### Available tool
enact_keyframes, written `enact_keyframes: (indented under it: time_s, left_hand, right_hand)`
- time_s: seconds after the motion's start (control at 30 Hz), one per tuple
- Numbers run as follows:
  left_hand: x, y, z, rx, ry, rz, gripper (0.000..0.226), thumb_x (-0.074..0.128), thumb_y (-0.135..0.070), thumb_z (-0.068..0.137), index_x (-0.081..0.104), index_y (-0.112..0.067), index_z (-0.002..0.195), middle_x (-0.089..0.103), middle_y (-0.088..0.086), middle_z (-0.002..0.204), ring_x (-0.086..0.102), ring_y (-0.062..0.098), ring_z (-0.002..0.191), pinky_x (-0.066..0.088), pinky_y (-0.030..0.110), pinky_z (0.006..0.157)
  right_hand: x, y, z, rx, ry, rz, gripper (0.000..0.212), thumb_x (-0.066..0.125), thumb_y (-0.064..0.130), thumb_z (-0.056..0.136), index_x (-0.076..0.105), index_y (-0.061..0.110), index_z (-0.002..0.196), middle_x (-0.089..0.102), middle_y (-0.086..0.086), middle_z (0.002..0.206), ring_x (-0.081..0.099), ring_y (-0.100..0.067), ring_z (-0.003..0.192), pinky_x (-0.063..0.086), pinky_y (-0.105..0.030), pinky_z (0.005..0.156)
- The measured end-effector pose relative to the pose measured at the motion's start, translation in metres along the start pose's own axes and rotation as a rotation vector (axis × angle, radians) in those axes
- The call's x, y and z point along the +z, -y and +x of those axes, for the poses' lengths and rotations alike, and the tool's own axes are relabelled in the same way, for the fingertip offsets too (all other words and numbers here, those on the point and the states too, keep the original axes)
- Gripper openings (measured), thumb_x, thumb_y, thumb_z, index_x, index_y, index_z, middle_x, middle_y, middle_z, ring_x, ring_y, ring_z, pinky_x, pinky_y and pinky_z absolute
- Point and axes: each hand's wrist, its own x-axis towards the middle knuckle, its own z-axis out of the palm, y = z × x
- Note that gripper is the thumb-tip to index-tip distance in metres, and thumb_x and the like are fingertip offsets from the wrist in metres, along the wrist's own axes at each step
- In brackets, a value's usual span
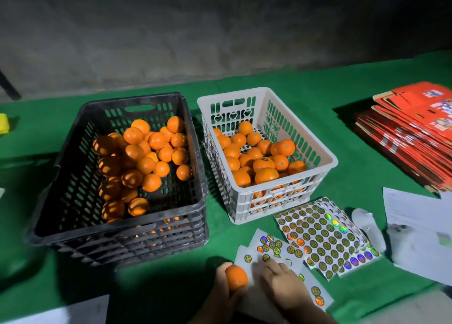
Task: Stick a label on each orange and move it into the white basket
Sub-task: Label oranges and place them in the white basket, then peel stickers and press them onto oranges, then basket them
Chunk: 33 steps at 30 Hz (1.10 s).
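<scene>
1. The left hand (223, 289) is at the near edge of the green surface (342, 98). Its fingers are curled round one orange (236, 277) and hold it just above the surface.
2. The right hand (281, 282) lies just beside that orange, on a white backing sheet (254, 247) with only a few stickers left. Its fingertips (270, 265) press down on the sheet. It is too blurry to tell if they pinch a sticker.
3. A fuller sticker sheet (322, 235) with rows of round shiny labels lies past the right hand, near the white basket (269, 201).
4. The white basket stands in the middle of the surface and is partly full of oranges. A few of them show a small round label on top.
5. The black crate (122, 235) stands touching or just beside the white basket, on its left. It holds a pile of oranges too.
6. A stack of red flat cartons (411, 132) sits at the far right edge.
7. White papers (415, 216) lie near the right edge.
</scene>
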Motion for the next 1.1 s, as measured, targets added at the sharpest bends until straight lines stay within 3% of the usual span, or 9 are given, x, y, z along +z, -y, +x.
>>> enact_keyframes:
  time_s: [0.1,0.17,0.23,0.3,0.47,0.67,0.8,0.97,1.1]
  left_hand:
    - [0.002,0.009,0.003,-0.039,0.042,-0.022,0.059,0.074,-0.012,0.093,0.033,-0.004,0.135,0.047,-0.004,0.115,0.055,-0.016,0.099,0.043,0.01,0.091]
    - [-0.001,0.003,0.002,-0.037,0.06,-0.031,0.064,0.073,-0.027,0.091,0.031,-0.01,0.136,0.049,0.001,0.122,0.056,-0.009,0.102,0.047,0.017,0.092]
    - [0.001,0.002,0.003,-0.042,0.09,-0.014,0.073,0.069,-0.042,0.087,0.026,-0.014,0.14,0.046,0.009,0.132,0.055,0.012,0.114,0.047,0.024,0.1]
    - [0.001,0.004,0.006,-0.059,0.095,0.021,0.079,0.067,-0.048,0.085,0.025,-0.014,0.142,0.044,0.013,0.136,0.053,0.024,0.122,0.046,0.027,0.104]
    - [0.003,0.005,0.008,-0.11,0.083,0.02,0.094,0.071,-0.055,0.079,0.025,-0.012,0.148,0.04,0.009,0.141,0.048,0.017,0.127,0.042,0.02,0.103]
    - [0.005,0.012,0.007,-0.089,0.098,0.036,0.078,0.073,-0.039,0.094,0.024,-0.016,0.15,0.039,0.005,0.142,0.049,0.016,0.124,0.037,0.005,0.088]
    - [0.003,0.001,0.002,-0.087,0.09,0.022,0.076,0.071,-0.039,0.097,0.024,-0.017,0.152,0.041,0.005,0.143,0.052,0.019,0.124,0.043,0.018,0.095]
    - [-0.004,-0.01,-0.006,-0.093,0.106,-0.065,0.064,0.07,-0.035,0.098,0.028,-0.028,0.146,0.048,0.006,0.136,0.054,0.018,0.115,0.048,0.023,0.091]
    - [-0.006,-0.017,-0.018,-0.049,0.067,-0.209,0.051,0.075,-0.022,0.095,0.041,-0.027,0.132,0.055,0.0,0.119,0.056,-0.001,0.099,0.05,0.019,0.09]
  right_hand:
    - [0.002,0.004,0.005,0.037,-0.078,-0.039,0.059,0.029,0.044,0.106,0.021,0.03,0.162,0.035,-0.001,0.159,0.043,-0.026,0.135,0.04,-0.036,0.106]
    - [0.0,0.011,0.009,0.051,-0.075,-0.071,0.063,0.036,0.043,0.102,0.017,0.035,0.162,0.035,0.0,0.158,0.042,-0.026,0.137,0.042,-0.039,0.107]
    - [-0.005,0.015,0.019,0.042,-0.052,-0.12,0.068,0.041,0.038,0.101,0.01,0.039,0.162,0.036,-0.002,0.156,0.042,-0.03,0.138,0.043,-0.043,0.107]
    - [-0.011,0.022,0.027,0.046,0.0,-0.161,0.065,0.047,0.029,0.101,0.018,0.037,0.158,0.037,-0.006,0.152,0.043,-0.032,0.136,0.043,-0.045,0.107]
    - [-0.019,0.027,0.043,0.026,-0.008,-0.244,0.048,0.048,0.013,0.1,0.039,0.025,0.146,0.033,-0.009,0.152,0.043,-0.034,0.136,0.042,-0.046,0.109]
    - [-0.018,0.023,0.052,-0.034,-0.067,-0.305,0.042,0.046,0.019,0.102,0.05,0.026,0.144,0.045,-0.007,0.146,0.047,-0.032,0.135,0.039,-0.045,0.112]
    - [-0.021,0.025,0.054,-0.044,-0.133,-0.265,0.035,0.042,0.028,0.105,0.058,0.025,0.136,0.053,-0.004,0.137,0.053,-0.03,0.127,0.04,-0.041,0.109]
    - [-0.039,0.024,0.037,0.045,-0.398,0.392,0.009,0.058,0.024,0.102,0.066,0.026,0.106,0.069,0.007,0.101,0.068,-0.009,0.09,0.058,-0.031,0.084]
    - [-0.044,0.026,0.006,-0.105,-0.501,0.729,0.017,0.069,0.009,0.095,0.07,0.027,0.095,0.069,0.015,0.093,0.066,-0.006,0.091,0.054,-0.029,0.084]
